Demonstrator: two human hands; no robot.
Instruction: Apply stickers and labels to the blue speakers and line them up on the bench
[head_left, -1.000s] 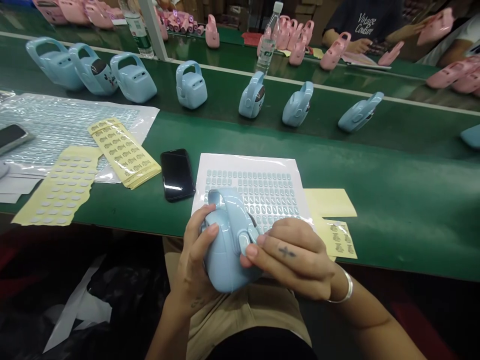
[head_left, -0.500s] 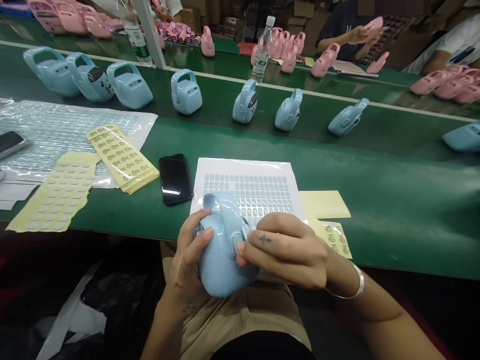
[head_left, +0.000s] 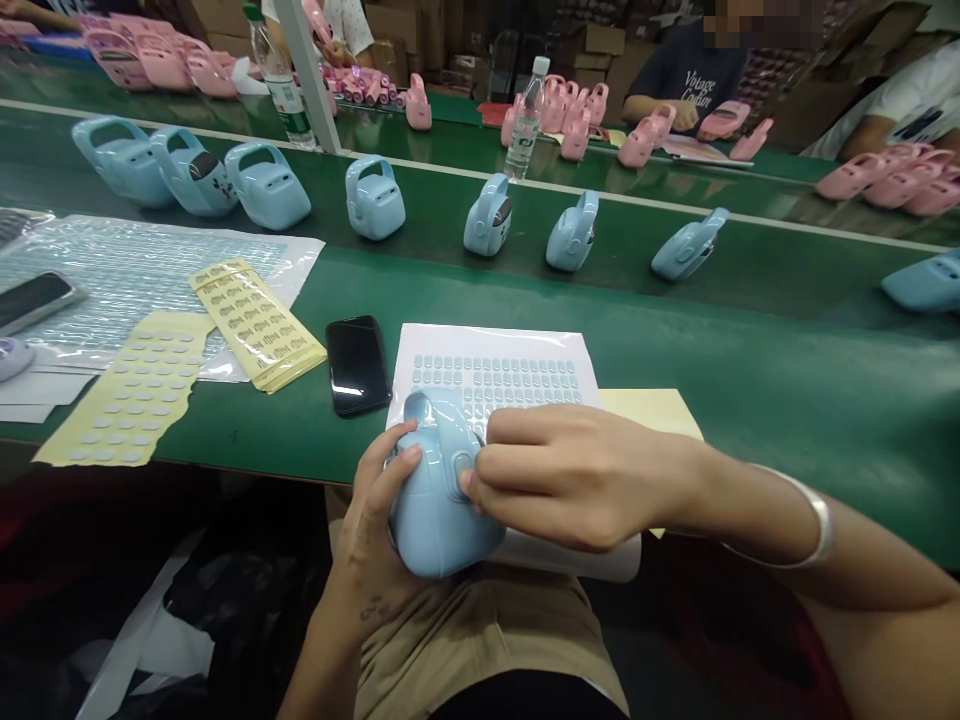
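I have the left hand (head_left: 373, 515) curved part-open around one glossy light-blue plastic casing with a looped handle (head_left: 439, 535), at the near edge of the green worktop (head_left: 787, 420); if those fingers slacken, I think the smooth shell could slip. The right hand (head_left: 581, 475) is curled nearly closed, thumb against the casing's right-side oval disc (head_left: 461, 464); I cannot tell whether it pinches anything. Uneven pressure there might twist the casing. I count, left to right: one silver-edged phone (head_left: 37, 300), one torn yellow sheet of pale ovals (head_left: 127, 395), one flat black phone (head_left: 358, 365), one white stickered sheet (head_left: 491, 343), one yellow sheet (head_left: 649, 405). Far side: eight more blue casings (head_left: 376, 205), two clear plastic bottles (head_left: 526, 122).
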